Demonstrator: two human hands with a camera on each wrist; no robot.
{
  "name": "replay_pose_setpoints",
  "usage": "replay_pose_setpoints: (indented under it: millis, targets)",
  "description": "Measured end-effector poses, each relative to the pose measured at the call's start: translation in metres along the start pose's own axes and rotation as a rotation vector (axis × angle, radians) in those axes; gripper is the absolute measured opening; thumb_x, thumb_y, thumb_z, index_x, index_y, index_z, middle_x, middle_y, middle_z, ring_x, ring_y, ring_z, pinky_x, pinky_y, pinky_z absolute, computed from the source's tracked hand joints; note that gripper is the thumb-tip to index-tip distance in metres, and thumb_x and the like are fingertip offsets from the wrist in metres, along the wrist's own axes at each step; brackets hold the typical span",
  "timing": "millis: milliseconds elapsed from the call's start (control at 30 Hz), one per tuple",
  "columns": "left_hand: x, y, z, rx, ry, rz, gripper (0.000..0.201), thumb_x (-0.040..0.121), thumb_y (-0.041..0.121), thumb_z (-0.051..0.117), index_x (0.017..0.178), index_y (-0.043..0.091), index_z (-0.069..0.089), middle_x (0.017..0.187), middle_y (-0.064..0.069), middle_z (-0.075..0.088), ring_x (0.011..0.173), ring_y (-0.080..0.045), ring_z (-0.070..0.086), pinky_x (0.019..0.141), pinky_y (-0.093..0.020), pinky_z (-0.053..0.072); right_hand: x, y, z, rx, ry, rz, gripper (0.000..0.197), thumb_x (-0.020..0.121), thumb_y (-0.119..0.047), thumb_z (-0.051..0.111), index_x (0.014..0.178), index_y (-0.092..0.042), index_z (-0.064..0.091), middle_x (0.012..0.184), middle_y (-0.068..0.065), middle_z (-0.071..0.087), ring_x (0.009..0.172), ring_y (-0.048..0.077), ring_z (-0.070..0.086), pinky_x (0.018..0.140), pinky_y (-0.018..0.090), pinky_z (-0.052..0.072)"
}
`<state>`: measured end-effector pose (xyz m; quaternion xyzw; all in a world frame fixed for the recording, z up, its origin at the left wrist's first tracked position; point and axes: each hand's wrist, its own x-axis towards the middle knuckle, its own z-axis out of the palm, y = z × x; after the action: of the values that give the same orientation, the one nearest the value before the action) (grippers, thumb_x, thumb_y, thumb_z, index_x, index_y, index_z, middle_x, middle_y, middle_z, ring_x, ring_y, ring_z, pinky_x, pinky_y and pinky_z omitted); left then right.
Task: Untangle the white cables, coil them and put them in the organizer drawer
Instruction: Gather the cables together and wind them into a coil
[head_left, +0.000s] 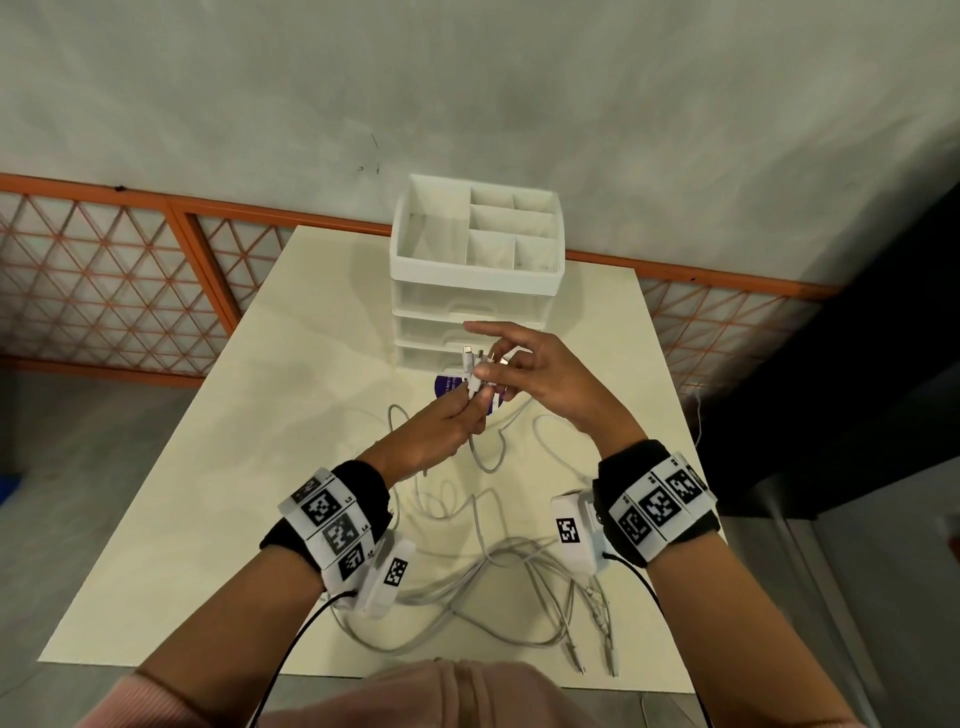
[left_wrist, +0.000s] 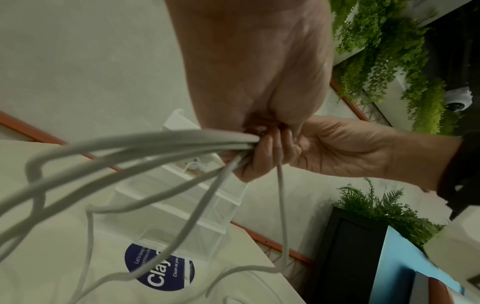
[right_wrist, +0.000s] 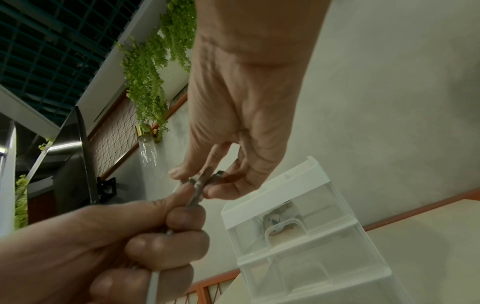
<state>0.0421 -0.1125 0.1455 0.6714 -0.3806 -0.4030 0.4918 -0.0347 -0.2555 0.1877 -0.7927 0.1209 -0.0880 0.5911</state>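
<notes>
Several white cables (head_left: 488, 566) lie tangled on the cream table (head_left: 218, 467), and their upper ends rise into my hands. My left hand (head_left: 470, 402) grips the bundle (left_wrist: 161, 144) in a fist just below the plugs. My right hand (head_left: 493, 366) pinches the plug ends (right_wrist: 205, 182) between thumb and fingers, index finger stretched out. Both hands hover in front of the white organizer (head_left: 475, 270), whose clear drawers (right_wrist: 306, 253) face me. Loose plugs (head_left: 592, 660) trail near the table's front edge.
A round blue sticker (left_wrist: 158, 267) lies on the table in front of the organizer. Something pale sits inside the top drawer (right_wrist: 278, 220). An orange lattice fence (head_left: 104, 291) and a grey wall stand behind. A dark cabinet (head_left: 857, 389) is at the right.
</notes>
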Motion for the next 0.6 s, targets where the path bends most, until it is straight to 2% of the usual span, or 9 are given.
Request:
replay_pose_setpoints:
  millis: [67,200,300,367,467,533,600]
  targets:
    - [0.000,-0.001,0.000,0.020,-0.011,-0.030,0.029,0.099,0.046,0.031,0.076,0.032,0.039,0.067,0.011,0.037,0.055,-0.003,0.034,0.054,-0.018,0.029,0.000,0.002,-0.002,-0.033,-0.019,-0.010,0.036,0.086,-0.018,0.068,0.121,-0.020,0.063,0.090,0.014,0.057,0.072,0.018,0.059,0.068,0.023,0.050]
    - [-0.001,-0.003,0.000,0.026,-0.056,-0.034,0.028,0.097,0.050,0.035,0.078,0.029,0.038,0.071,0.010,0.039,0.057,-0.004,0.037,0.055,-0.015,0.031,-0.003,0.001,-0.006,-0.025,-0.039,0.001,0.026,0.085,-0.015,0.068,0.111,-0.014,0.064,0.084,0.005,0.057,0.073,0.022,0.060,0.070,0.028,0.052]
    - [0.001,-0.004,-0.001,-0.011,-0.070,-0.027,0.026,0.093,0.052,0.038,0.098,0.027,0.044,0.073,0.010,0.040,0.059,-0.005,0.036,0.055,-0.014,0.033,-0.002,0.001,-0.010,-0.016,-0.054,0.008,0.019,0.087,-0.014,0.066,0.105,-0.013,0.061,0.083,0.005,0.057,0.075,0.026,0.060,0.071,0.031,0.053]
    - [0.001,-0.002,-0.001,-0.030,-0.068,-0.023,0.036,0.092,0.053,0.037,0.109,0.023,0.044,0.073,0.011,0.038,0.058,-0.003,0.035,0.054,-0.013,0.032,-0.002,0.002,-0.012,-0.014,-0.053,0.013,0.016,0.087,-0.015,0.065,0.103,-0.014,0.061,0.084,0.006,0.058,0.075,0.025,0.061,0.071,0.030,0.054]
    - [0.001,0.003,0.000,0.008,-0.068,-0.024,0.029,0.098,0.047,0.035,0.094,0.019,0.043,0.073,0.009,0.035,0.059,-0.002,0.033,0.054,-0.010,0.033,-0.001,0.004,-0.014,-0.012,-0.066,0.014,0.015,0.087,-0.016,0.066,0.101,-0.014,0.060,0.082,0.005,0.059,0.074,0.023,0.062,0.070,0.031,0.054]
    - [0.000,0.010,0.002,0.047,-0.060,-0.031,0.022,0.101,0.036,0.032,0.092,0.021,0.045,0.072,0.010,0.037,0.062,0.000,0.037,0.062,-0.007,0.037,0.000,0.003,-0.012,-0.037,-0.062,-0.002,0.014,0.089,-0.017,0.063,0.101,-0.011,0.058,0.079,0.001,0.061,0.072,0.020,0.062,0.066,0.030,0.054]
    - [0.001,0.014,0.002,0.113,-0.019,-0.032,0.026,0.101,0.036,0.028,0.092,0.022,0.047,0.077,0.010,0.043,0.071,0.000,0.042,0.076,-0.010,0.035,-0.001,0.002,-0.010,-0.088,-0.009,-0.040,0.017,0.095,-0.025,0.054,0.104,-0.010,0.057,0.082,-0.001,0.063,0.073,0.018,0.061,0.065,0.027,0.052]
